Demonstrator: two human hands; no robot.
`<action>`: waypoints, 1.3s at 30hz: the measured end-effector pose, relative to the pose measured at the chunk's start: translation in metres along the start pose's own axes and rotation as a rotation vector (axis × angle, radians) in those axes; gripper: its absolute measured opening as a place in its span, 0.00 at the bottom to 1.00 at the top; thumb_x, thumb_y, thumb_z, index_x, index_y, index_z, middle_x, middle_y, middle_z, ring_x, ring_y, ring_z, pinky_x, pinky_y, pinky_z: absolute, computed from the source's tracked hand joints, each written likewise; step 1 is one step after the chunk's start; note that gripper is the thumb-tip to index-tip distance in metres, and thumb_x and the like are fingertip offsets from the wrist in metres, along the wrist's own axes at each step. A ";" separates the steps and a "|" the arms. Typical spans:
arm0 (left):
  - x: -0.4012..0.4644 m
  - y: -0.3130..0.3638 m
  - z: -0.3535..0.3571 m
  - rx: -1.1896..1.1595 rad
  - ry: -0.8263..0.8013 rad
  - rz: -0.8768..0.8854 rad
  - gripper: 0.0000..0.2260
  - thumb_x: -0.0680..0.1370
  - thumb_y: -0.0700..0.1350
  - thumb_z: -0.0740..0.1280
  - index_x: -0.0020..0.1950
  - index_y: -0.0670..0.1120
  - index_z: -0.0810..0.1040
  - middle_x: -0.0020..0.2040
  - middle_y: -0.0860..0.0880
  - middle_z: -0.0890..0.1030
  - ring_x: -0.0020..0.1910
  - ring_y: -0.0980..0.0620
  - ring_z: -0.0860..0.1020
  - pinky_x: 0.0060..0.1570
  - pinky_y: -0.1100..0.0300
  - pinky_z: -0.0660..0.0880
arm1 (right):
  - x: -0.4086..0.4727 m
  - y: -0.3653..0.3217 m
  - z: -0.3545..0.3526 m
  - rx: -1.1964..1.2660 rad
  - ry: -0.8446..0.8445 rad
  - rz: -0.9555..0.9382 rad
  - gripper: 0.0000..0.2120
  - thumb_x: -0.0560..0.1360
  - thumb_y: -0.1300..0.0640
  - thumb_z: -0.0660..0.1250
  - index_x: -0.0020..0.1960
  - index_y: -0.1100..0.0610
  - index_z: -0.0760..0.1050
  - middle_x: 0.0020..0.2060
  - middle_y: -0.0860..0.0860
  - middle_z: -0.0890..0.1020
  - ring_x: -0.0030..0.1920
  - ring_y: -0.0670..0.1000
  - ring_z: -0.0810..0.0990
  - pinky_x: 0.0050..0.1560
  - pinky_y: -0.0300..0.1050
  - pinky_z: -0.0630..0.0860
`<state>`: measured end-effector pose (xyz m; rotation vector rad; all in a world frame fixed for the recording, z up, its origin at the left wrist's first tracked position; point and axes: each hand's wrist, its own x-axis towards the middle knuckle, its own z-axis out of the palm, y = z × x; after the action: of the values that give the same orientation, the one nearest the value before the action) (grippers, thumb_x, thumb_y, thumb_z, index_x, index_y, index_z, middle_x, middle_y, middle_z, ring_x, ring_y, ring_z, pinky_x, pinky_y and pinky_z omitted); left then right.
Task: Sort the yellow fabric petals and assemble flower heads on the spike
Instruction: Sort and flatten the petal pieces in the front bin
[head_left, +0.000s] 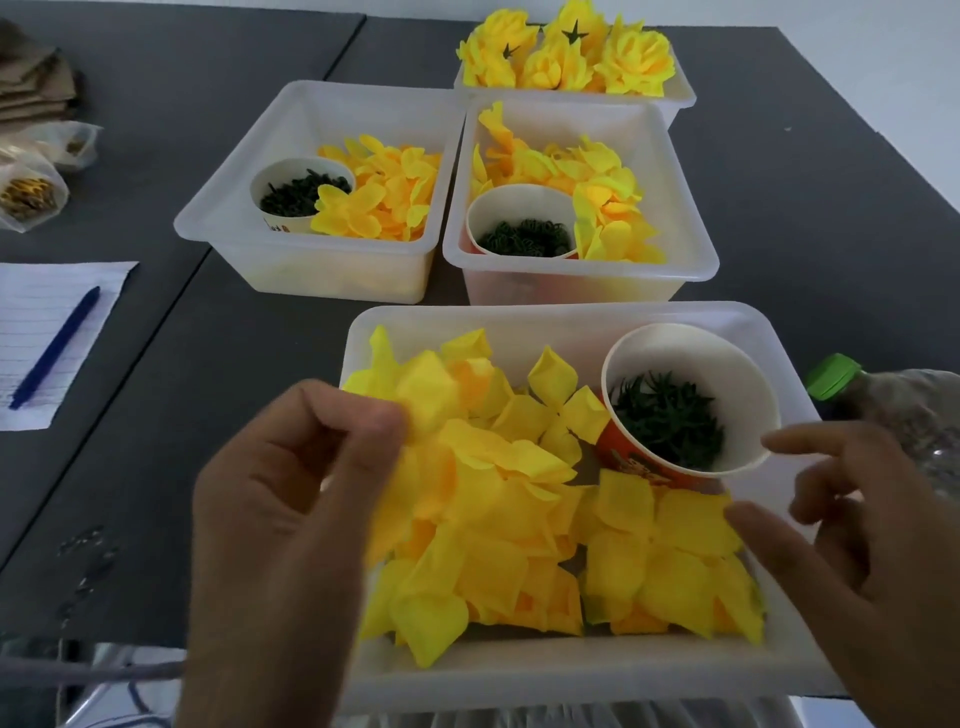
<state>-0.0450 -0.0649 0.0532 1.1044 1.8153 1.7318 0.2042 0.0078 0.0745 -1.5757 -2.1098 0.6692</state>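
The nearest bin, a shallow tub of milky translucent plastic with rounded corners, serves as the landmark here; it sits on the dark matte table and is heaped with loose yellow fabric petals, thin, soft-edged, slightly cupped pieces lying at all angles with no common direction. In its far right corner a paper cup with a white inside and orange printed outside leans toward the viewer, holding spiky dark green plastic pieces. Over the bin's left edge the left hand has its grip closed in a pinch, thumb and fingertips curled onto a petal at the top of the pile. At the bin's right edge the right hand hovers with a loose, open grip, fingers spread and holding nothing, its fingertips near the cup's rim. Beyond the bin stand two similar tubs side by side, each with petals and a cup of green parts, and beyond those a fourth tub filled with finished flower heads, ruffled and round, two showing green star-shaped backs. Left of the bin lies lined paper with a blue pen angled diagonally on it. Right of the bin is a clear bottle with a green cap.
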 end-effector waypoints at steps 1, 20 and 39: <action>-0.005 0.011 0.009 0.031 -0.041 0.031 0.09 0.72 0.55 0.68 0.37 0.51 0.78 0.31 0.52 0.78 0.30 0.61 0.74 0.27 0.69 0.71 | -0.002 -0.007 0.001 0.010 0.027 -0.043 0.20 0.66 0.25 0.55 0.47 0.38 0.67 0.29 0.48 0.73 0.27 0.45 0.76 0.22 0.36 0.70; -0.035 0.025 0.051 0.253 -0.321 0.243 0.06 0.72 0.55 0.66 0.36 0.55 0.76 0.31 0.60 0.72 0.33 0.60 0.74 0.29 0.73 0.66 | -0.003 -0.032 0.032 1.159 -0.381 0.179 0.16 0.61 0.55 0.74 0.38 0.65 0.74 0.32 0.59 0.72 0.33 0.53 0.69 0.32 0.40 0.70; -0.036 0.020 0.059 0.121 -0.350 0.149 0.08 0.77 0.53 0.60 0.39 0.53 0.70 0.34 0.61 0.76 0.32 0.59 0.74 0.25 0.58 0.71 | 0.002 -0.040 0.044 0.956 -0.284 0.029 0.19 0.69 0.52 0.70 0.41 0.70 0.73 0.29 0.61 0.73 0.30 0.48 0.74 0.32 0.38 0.74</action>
<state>0.0263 -0.0552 0.0547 1.5196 1.6698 1.4080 0.1475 -0.0059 0.0638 -0.9868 -1.5029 1.6658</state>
